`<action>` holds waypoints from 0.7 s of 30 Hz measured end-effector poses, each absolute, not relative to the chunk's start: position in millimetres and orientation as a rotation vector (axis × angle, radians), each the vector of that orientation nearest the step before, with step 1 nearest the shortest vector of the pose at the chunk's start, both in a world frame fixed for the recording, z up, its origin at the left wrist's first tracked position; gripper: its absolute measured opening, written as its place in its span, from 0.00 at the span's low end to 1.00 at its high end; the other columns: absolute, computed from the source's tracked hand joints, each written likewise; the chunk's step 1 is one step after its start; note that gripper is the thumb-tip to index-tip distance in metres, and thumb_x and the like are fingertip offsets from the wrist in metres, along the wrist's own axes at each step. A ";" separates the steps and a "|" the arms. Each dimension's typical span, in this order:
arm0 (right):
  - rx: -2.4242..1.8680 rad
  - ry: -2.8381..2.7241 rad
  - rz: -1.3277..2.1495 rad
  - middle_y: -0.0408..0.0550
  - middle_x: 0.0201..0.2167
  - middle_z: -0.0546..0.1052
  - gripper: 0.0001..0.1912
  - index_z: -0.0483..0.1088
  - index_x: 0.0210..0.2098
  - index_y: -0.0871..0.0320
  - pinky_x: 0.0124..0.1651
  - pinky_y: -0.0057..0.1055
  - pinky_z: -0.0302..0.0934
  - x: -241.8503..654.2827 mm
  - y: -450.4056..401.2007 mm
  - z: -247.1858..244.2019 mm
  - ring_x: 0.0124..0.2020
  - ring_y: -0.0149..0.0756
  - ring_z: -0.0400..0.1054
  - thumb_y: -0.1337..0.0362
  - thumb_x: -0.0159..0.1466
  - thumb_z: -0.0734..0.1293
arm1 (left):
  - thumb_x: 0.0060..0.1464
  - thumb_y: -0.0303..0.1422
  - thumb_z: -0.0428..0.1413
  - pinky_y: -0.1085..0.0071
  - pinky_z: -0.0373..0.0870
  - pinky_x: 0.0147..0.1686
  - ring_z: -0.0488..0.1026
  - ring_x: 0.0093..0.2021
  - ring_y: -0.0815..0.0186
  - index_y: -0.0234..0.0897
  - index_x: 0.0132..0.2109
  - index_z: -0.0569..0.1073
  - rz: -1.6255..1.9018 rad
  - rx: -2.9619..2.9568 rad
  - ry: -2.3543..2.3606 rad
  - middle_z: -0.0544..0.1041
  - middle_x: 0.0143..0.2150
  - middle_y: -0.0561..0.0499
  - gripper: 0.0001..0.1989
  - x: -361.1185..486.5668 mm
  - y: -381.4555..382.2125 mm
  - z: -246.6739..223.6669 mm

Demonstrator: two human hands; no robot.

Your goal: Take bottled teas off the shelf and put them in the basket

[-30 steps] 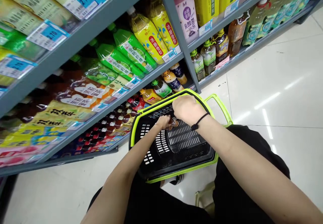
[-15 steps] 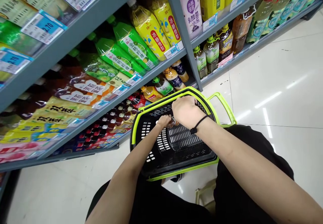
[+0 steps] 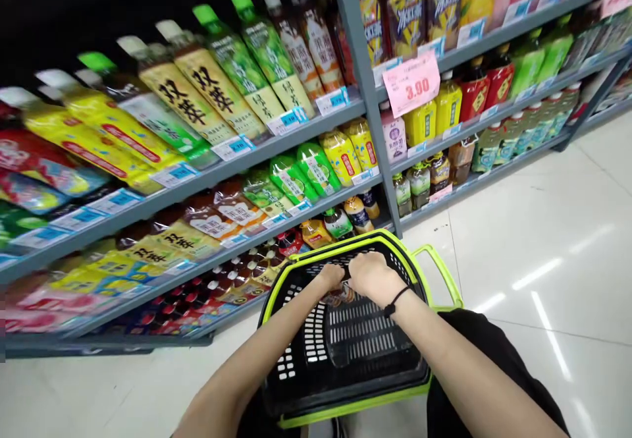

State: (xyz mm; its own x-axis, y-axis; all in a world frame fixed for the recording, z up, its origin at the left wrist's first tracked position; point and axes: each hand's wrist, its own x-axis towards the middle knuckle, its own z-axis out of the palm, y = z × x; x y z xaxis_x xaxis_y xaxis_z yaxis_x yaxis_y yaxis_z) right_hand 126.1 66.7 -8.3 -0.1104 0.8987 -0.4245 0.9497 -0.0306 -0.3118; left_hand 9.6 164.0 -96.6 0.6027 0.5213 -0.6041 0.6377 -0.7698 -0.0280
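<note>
A black shopping basket [image 3: 365, 385] with a lime-green rim stands in front of me, at the lower middle of the head view. Inside its far part, a small bottle [image 3: 340, 295] with a brown and white label shows below my hands. My left hand [image 3: 332, 278] is closed around the bottle's upper part. Close beside it, my right hand [image 3: 371, 274], with a dark band at the wrist, is curled closed. Its fingertips are turned away, so what it grips is hidden. A small dark piece shows between the two hands.
Shelves [image 3: 276, 136] packed with drink bottles run along the left and far side. A pink price sign [image 3: 412, 84] hangs on the right section. The basket's green handle [image 3: 442, 273] sticks out to the right over the pale tiled floor [image 3: 523, 253].
The view has tilted up, so more shelves show and the basket sits lower in the picture. My left hand has come up and closer to my right hand.
</note>
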 end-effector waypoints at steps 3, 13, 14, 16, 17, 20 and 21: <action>2.044 2.104 -0.780 0.73 0.51 0.79 0.18 0.78 0.55 0.70 0.53 0.52 0.73 127.8 64.4 -14.3 0.54 0.58 0.77 0.69 0.68 0.67 | 0.67 0.34 0.59 0.62 0.79 0.46 0.79 0.41 0.63 0.30 0.44 0.79 -0.854 2.761 0.991 0.81 0.42 0.45 0.09 34.0 180.8 -56.6; 2.001 2.157 -0.846 0.72 0.54 0.78 0.23 0.76 0.59 0.69 0.55 0.52 0.73 120.9 59.7 -19.8 0.57 0.59 0.75 0.65 0.67 0.71 | 0.69 0.32 0.37 0.50 0.71 0.53 0.77 0.50 0.45 0.24 0.54 0.76 0.389 3.182 1.427 0.78 0.51 0.27 0.26 128.0 235.6 194.3; 1.993 2.155 -0.864 0.72 0.55 0.77 0.24 0.76 0.59 0.69 0.55 0.52 0.73 121.7 58.1 -19.1 0.57 0.58 0.75 0.64 0.67 0.71 | 0.68 0.32 0.37 0.47 0.70 0.54 0.76 0.53 0.41 0.22 0.55 0.75 0.545 3.163 1.543 0.77 0.52 0.25 0.26 135.7 242.8 212.4; 1.984 2.133 -0.893 0.71 0.54 0.78 0.22 0.76 0.59 0.70 0.53 0.52 0.74 123.6 54.8 -17.3 0.57 0.58 0.76 0.67 0.67 0.71 | 0.65 0.32 0.42 0.46 0.70 0.55 0.74 0.56 0.39 0.24 0.56 0.75 0.791 3.115 1.684 0.77 0.53 0.27 0.24 148.7 259.2 242.4; 1.986 2.110 -0.902 0.71 0.53 0.79 0.21 0.77 0.58 0.70 0.52 0.52 0.74 124.4 53.3 -16.2 0.56 0.58 0.76 0.69 0.66 0.70 | 0.63 0.31 0.44 0.47 0.70 0.56 0.73 0.58 0.39 0.26 0.56 0.75 0.863 3.108 1.702 0.77 0.54 0.29 0.23 154.2 268.2 254.8; 2.034 2.037 -0.867 0.75 0.51 0.79 0.20 0.77 0.56 0.73 0.49 0.59 0.73 123.8 49.9 -12.9 0.53 0.63 0.77 0.75 0.66 0.66 | 0.60 0.28 0.46 0.49 0.69 0.60 0.68 0.63 0.41 0.28 0.57 0.76 0.904 3.129 1.626 0.75 0.57 0.30 0.23 168.8 296.0 283.4; 2.047 2.031 -0.848 0.75 0.51 0.78 0.20 0.77 0.56 0.74 0.50 0.61 0.71 122.7 49.4 -11.9 0.54 0.63 0.77 0.76 0.66 0.65 | 0.60 0.28 0.47 0.48 0.67 0.62 0.66 0.65 0.40 0.28 0.59 0.75 0.909 3.121 1.609 0.74 0.58 0.30 0.24 173.6 305.0 290.1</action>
State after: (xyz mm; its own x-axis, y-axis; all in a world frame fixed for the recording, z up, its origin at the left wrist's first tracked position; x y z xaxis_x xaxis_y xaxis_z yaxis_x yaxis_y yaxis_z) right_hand 122.7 49.4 -11.9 -0.0677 0.8779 -0.4740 0.9544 -0.0814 -0.2871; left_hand 173.6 305.0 290.1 0.5108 0.6021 0.6137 0.8363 -0.5133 -0.1925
